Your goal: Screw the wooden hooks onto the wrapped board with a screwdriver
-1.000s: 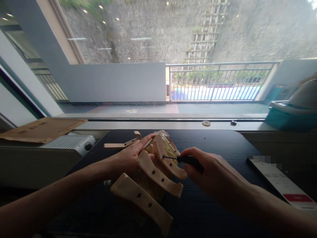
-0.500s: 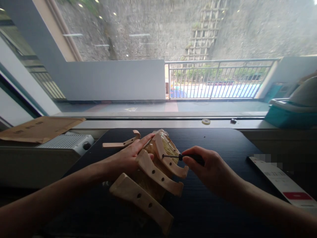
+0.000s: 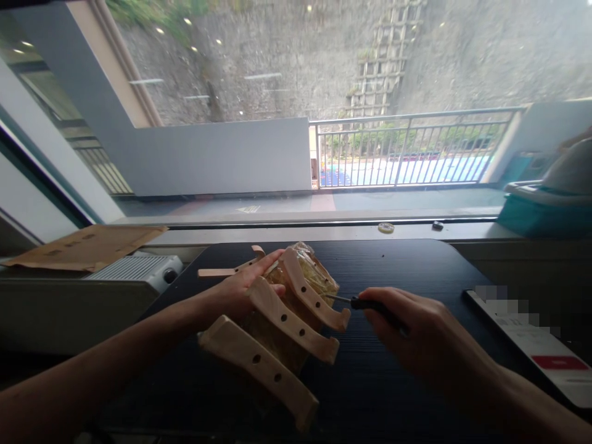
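Note:
My right hand (image 3: pixel 416 324) is closed round the black handle of a screwdriver (image 3: pixel 377 305). The thin shaft points left, its tip beside the farthest of three curved wooden hooks (image 3: pixel 314 297), out of the holes. These hooks, each with two dark holes, lie across a block wrapped in clear, yellowish plastic (image 3: pixel 303 250). My left hand (image 3: pixel 250 283) grips the block's left side, index finger stretched along it and thumb on top between hooks; its other fingers are hidden. The middle hook (image 3: pixel 291 320) and nearest hook (image 3: pixel 259 370) lie closer to me. Behind my left hand is another wooden hook (image 3: pixel 217 272).
The dark table (image 3: pixel 393 271) stands against a window sill holding a tape roll (image 3: pixel 385 227) and a small dark object (image 3: pixel 437 226). A teal bin (image 3: pixel 541 209) is at right, a white-and-red box (image 3: pixel 531 345) below it. Brown cardboard (image 3: pixel 87 246) lies left over a white ridged unit (image 3: pixel 139 271).
The screwdriver tip has come out of a hole in the farthest hook, and my right hand has drawn back right and slightly down. My left hand stays on the block.

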The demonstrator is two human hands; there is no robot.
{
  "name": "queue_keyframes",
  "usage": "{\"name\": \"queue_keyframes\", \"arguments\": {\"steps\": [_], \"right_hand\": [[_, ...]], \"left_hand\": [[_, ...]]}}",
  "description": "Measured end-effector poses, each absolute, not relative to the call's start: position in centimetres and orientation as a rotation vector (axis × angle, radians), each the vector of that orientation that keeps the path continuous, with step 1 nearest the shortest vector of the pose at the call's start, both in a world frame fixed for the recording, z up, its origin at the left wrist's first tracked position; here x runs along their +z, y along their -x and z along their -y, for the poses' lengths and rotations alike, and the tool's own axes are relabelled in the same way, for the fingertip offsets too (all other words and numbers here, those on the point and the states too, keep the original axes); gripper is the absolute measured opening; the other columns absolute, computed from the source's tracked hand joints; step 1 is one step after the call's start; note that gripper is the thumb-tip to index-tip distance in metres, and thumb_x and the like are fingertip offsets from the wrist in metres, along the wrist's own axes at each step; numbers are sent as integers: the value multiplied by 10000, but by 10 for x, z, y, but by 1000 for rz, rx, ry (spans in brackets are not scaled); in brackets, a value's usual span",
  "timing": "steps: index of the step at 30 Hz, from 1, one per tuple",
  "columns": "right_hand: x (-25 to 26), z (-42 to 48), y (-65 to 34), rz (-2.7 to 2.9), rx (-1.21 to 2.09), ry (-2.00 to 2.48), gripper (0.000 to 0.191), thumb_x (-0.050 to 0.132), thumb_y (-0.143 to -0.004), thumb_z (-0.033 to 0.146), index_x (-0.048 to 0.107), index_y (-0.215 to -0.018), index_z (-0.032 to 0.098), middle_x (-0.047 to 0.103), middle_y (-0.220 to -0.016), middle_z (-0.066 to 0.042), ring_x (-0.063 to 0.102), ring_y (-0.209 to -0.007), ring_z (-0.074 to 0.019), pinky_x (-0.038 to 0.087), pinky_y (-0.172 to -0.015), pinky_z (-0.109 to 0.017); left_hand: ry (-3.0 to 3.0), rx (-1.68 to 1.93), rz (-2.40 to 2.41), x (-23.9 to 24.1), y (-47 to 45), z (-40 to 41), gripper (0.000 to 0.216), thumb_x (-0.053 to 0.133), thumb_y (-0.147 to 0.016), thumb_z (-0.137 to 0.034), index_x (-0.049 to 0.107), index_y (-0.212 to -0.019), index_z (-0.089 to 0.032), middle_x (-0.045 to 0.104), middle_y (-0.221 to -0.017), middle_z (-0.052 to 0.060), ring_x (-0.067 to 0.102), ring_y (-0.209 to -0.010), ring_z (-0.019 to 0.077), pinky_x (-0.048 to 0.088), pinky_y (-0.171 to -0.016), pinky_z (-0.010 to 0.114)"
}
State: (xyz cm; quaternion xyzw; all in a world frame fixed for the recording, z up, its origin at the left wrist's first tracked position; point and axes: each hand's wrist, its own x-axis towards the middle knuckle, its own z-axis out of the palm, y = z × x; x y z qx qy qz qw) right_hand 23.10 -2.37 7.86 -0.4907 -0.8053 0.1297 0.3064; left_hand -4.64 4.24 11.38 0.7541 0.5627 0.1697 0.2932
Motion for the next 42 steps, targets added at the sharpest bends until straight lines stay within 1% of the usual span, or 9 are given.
{"name": "queue_keyframes", "arguments": {"steps": [7,11,19,25,28,32,36,39,42], "right_hand": [[74,25,-223,2265,206,1154,218,444,-903,209,591,-1062,190,660,-890,-46,609,-737,-150,451,-658,-276],[72,26,-222,2275,192,1141,203,445,-904,196,588,-1048,190,654,-880,-40,604,-724,-145,443,-644,-272],[70,24,-220,2298,101,1073,184,456,-897,163,565,-1044,184,641,-840,-38,594,-704,-139,421,-617,-256],[64,25,-224,2452,-123,968,263,438,-864,60,514,-1090,168,584,-793,-27,521,-641,-133,354,-548,-258],[66,28,-225,2555,-185,894,245,430,-849,28,505,-1042,159,532,-765,-11,459,-616,-135,329,-546,-273],[76,29,-226,2633,-164,874,199,435,-851,30,509,-976,165,503,-764,0,418,-612,-140,304,-546,-281],[86,22,-228,2652,-111,882,183,431,-855,28,517,-923,174,511,-759,2,412,-605,-140,289,-546,-283],[84,17,-226,2616,-11,909,205,422,-855,27,532,-917,189,534,-749,6,425,-587,-132,284,-535,-276],[76,15,-223,2419,213,1055,164,422,-900,128,561,-963,189,594,-774,-4,506,-631,-129,330,-566,-262]], "left_hand": [[-1949,368,-1522,113,47,-43,836,527,-761,-551,188,-1451,-225,429,-1406,138,385,-1280,362,368,-985,449],[-1943,415,-1508,111,48,-44,850,536,-745,-561,196,-1450,-229,432,-1405,138,427,-1244,367,370,-980,446],[-1922,381,-1490,116,45,-41,831,535,-757,-535,207,-1448,-211,562,-1293,98,494,-1186,339,421,-927,386],[-1944,404,-1515,114,46,-44,826,538,-747,-534,224,-1444,-222,483,-1374,98,432,-1242,359,404,-951,409],[-1932,386,-1503,116,45,-44,817,539,-754,-525,223,-1443,-221,442,-1408,93,441,-1234,351,404,-953,401],[-1904,388,-1472,117,44,-44,815,546,-753,-510,215,-1444,-231,399,-1439,74,465,-1211,337,413,-945,382],[-1840,390,-1467,116,44,-46,789,549,-757,-500,219,-1438,-277,467,-1388,52,537,-1124,318,438,-902,381],[-1784,376,-1483,117,44,-46,790,543,-767,-511,202,-1441,-280,454,-1394,61,545,-1111,318,454,-873,378],[-1810,350,-1390,118,43,-45,789,541,-782,-495,176,-1446,-275,442,-1404,58,538,-1124,302,456,-876,351]]}}
